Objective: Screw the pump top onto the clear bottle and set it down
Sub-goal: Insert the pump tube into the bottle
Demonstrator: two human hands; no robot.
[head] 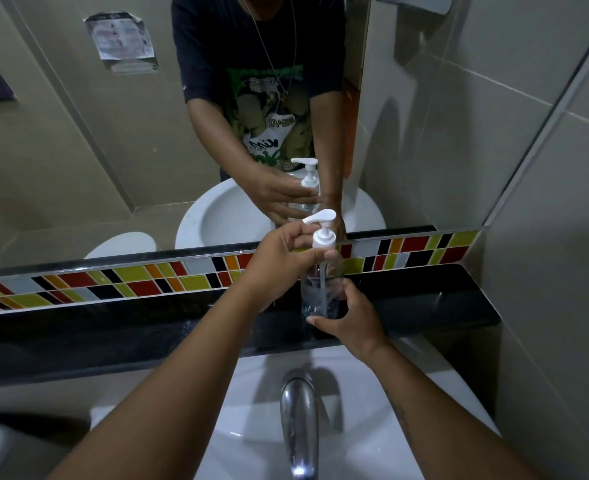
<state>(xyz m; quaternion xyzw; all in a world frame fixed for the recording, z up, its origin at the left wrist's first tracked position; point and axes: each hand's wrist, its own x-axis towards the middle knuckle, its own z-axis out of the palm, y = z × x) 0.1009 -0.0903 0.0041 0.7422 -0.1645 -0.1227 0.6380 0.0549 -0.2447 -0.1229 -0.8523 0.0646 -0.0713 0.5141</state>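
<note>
1. Black ledge (pixel 424 299) below the mirror (pixel 78 150) carries the upright clear bottle (pixel 320 289).
2. Left hand (pixel 279 258) pinches the white pump top (pixel 322 230) at the bottle's neck.
3. Right hand (pixel 350 317) grips the bottle's base.

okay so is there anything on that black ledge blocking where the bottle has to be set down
Nothing visible does. The left hand holds the pump top and the right hand grips the clear bottle low over the black ledge, which looks bare around and beneath it.
</note>
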